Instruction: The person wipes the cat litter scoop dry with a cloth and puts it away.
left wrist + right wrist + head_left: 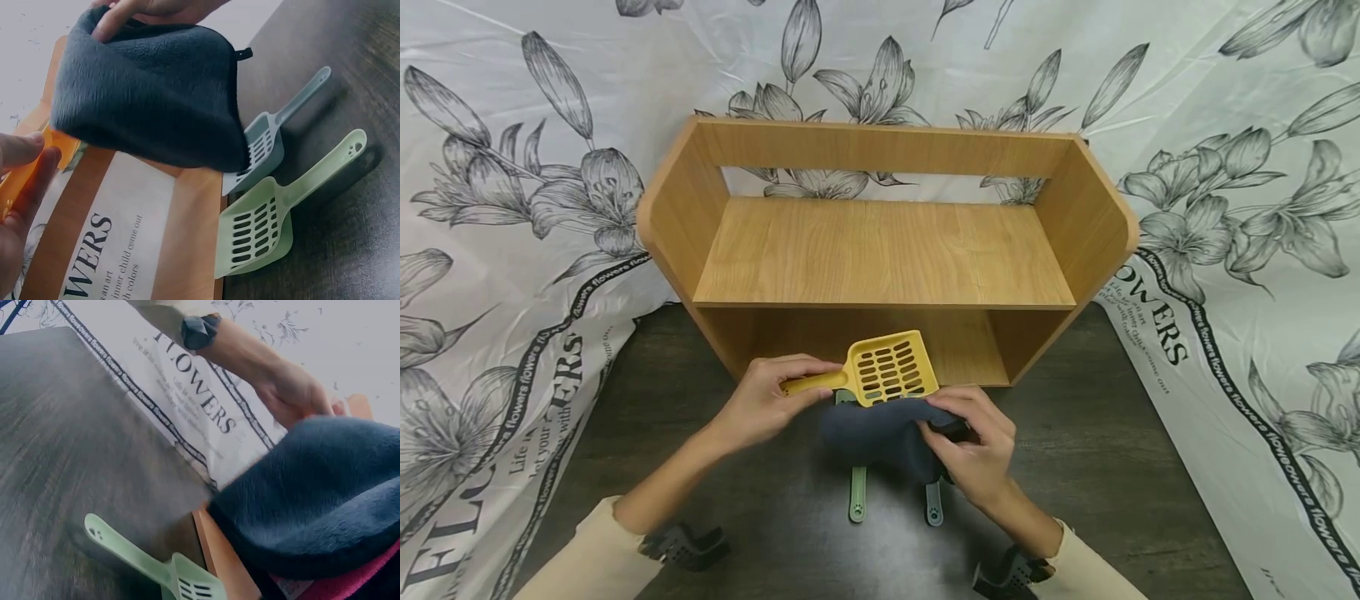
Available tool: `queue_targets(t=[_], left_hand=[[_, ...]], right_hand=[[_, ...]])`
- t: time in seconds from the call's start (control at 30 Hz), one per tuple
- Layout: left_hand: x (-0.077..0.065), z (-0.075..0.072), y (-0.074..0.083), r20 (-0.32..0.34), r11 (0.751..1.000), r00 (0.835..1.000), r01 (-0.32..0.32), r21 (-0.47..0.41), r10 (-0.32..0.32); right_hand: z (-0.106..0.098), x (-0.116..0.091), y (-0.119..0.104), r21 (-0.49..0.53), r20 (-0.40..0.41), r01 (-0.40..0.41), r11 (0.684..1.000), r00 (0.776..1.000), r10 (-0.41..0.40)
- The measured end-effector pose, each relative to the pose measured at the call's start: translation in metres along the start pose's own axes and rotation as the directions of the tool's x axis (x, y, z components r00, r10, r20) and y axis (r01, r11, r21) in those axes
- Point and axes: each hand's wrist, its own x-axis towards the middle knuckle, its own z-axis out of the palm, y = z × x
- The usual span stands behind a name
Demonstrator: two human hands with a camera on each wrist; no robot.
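My left hand [772, 392] grips a yellow litter scoop [891, 367] by its handle, with the slotted head pointing right. A dark blue-grey cloth [880, 433] hangs from my right hand [977, 437], pinched between thumb and fingers right at the scoop's lower edge. Below the cloth, a green litter scoop [256, 231] and a grey-blue litter scoop [265, 144] lie on the table with their handles toward me. In the head view the cloth hides most of both. Some pink shows on the cloth's underside [369, 575] in the right wrist view.
A two-tier wooden shelf [880, 254] stands behind the hands at the back of the dark table [760, 517]. The heads of the lying scoops are close to its front edge. A white sheet with printed flowers [497, 250] covers the wall and the table's sides.
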Motion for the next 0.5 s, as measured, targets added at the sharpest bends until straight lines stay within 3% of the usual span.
queue_targets(t=[0.27,0.5], left_hand=[[-0.007,-0.009,0.003,0.004,1.0,1.0,0.009,-0.003,-0.009],[-0.013,-0.019,0.006,-0.009,1.0,1.0,0.022,0.014,-0.022]], right_hand=[[-0.022,-0.003,0.004,-0.066,-0.091,-0.111,0.992,0.99,0.105],[-0.043,-0.001,0.007,-0.01,-0.057,-0.191,0.982,0.98,0.19]])
